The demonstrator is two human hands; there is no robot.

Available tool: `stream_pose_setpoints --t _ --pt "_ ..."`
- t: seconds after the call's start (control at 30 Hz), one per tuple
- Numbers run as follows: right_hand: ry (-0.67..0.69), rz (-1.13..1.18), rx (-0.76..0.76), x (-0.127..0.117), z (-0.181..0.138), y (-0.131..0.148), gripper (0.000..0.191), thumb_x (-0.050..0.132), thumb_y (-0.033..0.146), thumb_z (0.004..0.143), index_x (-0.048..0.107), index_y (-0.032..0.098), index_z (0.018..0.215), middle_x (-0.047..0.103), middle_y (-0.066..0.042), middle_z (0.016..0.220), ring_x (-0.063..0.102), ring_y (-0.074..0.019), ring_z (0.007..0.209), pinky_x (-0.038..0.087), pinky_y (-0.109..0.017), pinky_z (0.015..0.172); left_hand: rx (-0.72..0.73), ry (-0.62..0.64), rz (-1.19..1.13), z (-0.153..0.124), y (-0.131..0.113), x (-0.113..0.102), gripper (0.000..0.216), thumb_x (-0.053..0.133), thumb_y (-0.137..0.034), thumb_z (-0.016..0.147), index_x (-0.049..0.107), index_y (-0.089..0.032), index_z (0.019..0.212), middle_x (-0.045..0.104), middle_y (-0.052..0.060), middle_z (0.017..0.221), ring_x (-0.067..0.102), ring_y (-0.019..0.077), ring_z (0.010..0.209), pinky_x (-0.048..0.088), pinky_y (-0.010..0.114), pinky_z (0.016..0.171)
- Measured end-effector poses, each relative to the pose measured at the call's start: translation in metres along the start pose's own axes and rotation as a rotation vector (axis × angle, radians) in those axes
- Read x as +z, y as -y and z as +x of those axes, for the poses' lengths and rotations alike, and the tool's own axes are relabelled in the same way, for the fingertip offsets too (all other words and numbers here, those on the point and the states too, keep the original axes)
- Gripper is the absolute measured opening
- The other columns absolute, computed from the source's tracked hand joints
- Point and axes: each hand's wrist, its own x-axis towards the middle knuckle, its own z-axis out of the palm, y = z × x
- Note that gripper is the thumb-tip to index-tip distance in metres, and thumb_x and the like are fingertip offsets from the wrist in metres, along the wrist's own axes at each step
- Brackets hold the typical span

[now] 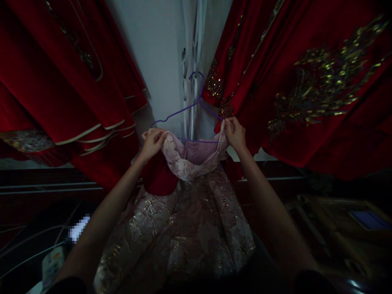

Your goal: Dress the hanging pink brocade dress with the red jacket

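Note:
A pale pink and gold brocade dress (pixel 199 228) hangs in front of me on a purple wire hanger (pixel 180 109). The hanger's hook is at a pale vertical metal strip on the wall. My left hand (pixel 153 143) pinches the dress at its left shoulder, by the hanger's end. At the opposite shoulder my right hand (pixel 235 132) grips the fabric between thumb and fingers. The neckline is spread between both hands, showing the pink lining (pixel 200 152) and the hanger's lower bar. A red piece of cloth (pixel 161 177) shows below my left hand, against the dress.
Red garments with gold trim (pixel 76 102) hang on the left. More red garments with gold sequins (pixel 321 85) hang on the right. A white power strip (pixel 52 263) with cables lies at lower left. On the right stands dim wooden furniture (pixel 333 212) with a lit screen (pixel 369 219).

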Motion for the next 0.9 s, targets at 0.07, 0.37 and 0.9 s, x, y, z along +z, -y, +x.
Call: stream_pose_setpoints --t 0.07,0.37,0.9 --pt "0.002 0.003 -0.001 -0.002 0.002 -0.001 0.040 0.035 0.056 0.089 0.058 0.023 0.087 0.062 0.000 0.072 0.058 -0.0157 0.067 0.040 -0.025 0.069 -0.075 -0.065 -0.029 0.003 0.034 -0.020 0.037 0.042 -0.049 0.087 0.064 -0.020 0.092 0.064 0.004 0.095 0.051 0.0198 0.096 0.033 0.035 0.093" --pt "-0.002 0.000 0.003 -0.003 0.004 -0.001 0.037 0.038 0.053 0.089 0.059 0.022 0.086 0.061 0.000 0.071 0.055 -0.0140 0.064 0.039 -0.024 0.065 -0.204 -0.056 -0.165 -0.005 0.087 -0.034 0.041 0.046 -0.051 0.082 0.065 -0.016 0.091 0.068 0.005 0.090 0.058 0.0172 0.083 0.043 0.026 0.079" --pt "0.032 0.034 -0.004 -0.008 0.005 -0.001 0.034 0.040 0.051 0.088 0.058 0.023 0.085 0.059 0.001 0.067 0.054 -0.0142 0.061 0.038 -0.024 0.064 0.029 0.140 -0.267 0.071 0.026 -0.025 0.045 0.055 -0.055 0.076 0.070 -0.015 0.089 0.071 0.006 0.090 0.062 0.0200 0.085 0.045 0.028 0.081"
